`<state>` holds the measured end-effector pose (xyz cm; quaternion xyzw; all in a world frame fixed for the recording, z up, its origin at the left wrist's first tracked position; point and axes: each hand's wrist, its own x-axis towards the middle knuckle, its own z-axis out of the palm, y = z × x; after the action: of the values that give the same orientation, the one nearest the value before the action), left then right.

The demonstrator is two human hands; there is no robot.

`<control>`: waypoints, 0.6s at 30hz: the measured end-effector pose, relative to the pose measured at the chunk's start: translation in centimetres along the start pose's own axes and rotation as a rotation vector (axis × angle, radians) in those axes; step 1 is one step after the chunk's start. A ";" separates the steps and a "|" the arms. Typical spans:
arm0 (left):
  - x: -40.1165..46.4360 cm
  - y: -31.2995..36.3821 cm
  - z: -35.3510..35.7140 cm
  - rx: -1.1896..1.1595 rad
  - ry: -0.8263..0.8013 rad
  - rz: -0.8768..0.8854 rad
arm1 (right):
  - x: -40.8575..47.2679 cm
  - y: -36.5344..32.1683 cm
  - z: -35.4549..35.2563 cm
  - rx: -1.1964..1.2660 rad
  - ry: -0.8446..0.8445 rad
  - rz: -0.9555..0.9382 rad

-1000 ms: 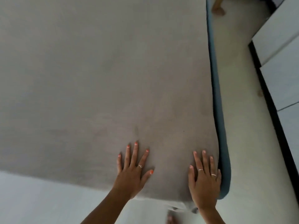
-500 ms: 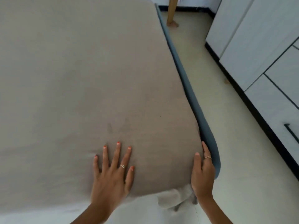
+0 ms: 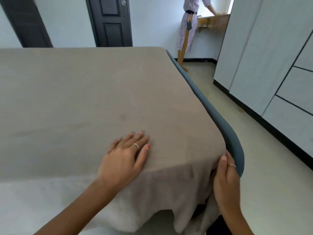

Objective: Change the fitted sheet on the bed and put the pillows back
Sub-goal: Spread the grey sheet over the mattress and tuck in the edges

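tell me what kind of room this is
Most likely a bedroom. A wide bed takes up most of the view, with a taupe fitted sheet over it and a blue-grey bed frame along its edge. Tall pale wardrobe fronts line the wall, and a dark panelled door stands behind.

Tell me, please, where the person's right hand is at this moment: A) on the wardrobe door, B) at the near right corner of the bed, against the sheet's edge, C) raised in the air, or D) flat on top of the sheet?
B: the right hand sits at the bed's corner, between the taupe sheet and the blue bed frame.
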<state>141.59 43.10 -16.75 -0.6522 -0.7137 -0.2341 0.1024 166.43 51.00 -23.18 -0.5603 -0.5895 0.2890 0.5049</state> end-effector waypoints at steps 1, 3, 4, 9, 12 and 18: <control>0.0 0.6 0.1 -0.005 0.016 0.067 | -0.6 0.3 -0.5 -0.045 -0.031 -0.044; 0.0 2.4 0.6 0.041 0.002 0.226 | -1.6 1.3 -1.4 -0.138 -0.085 -0.175; 0.2 3.4 1.1 0.083 -0.007 0.295 | -1.7 2.0 -1.7 -0.217 -0.112 -0.246; 1.5 9.3 4.2 0.200 -0.021 0.413 | -1.0 3.7 -2.1 -0.710 -0.123 -0.408; 2.5 11.8 5.2 0.231 0.010 0.445 | -0.2 4.0 -2.1 -0.781 -0.170 -0.468; 2.6 12.1 7.7 0.257 0.134 0.561 | 0.9 5.5 -2.2 -0.740 -0.251 -0.550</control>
<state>154.35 49.44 -19.82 -0.7884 -0.5214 -0.1471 0.2914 170.60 52.51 -27.20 -0.4864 -0.8357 -0.0194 0.2543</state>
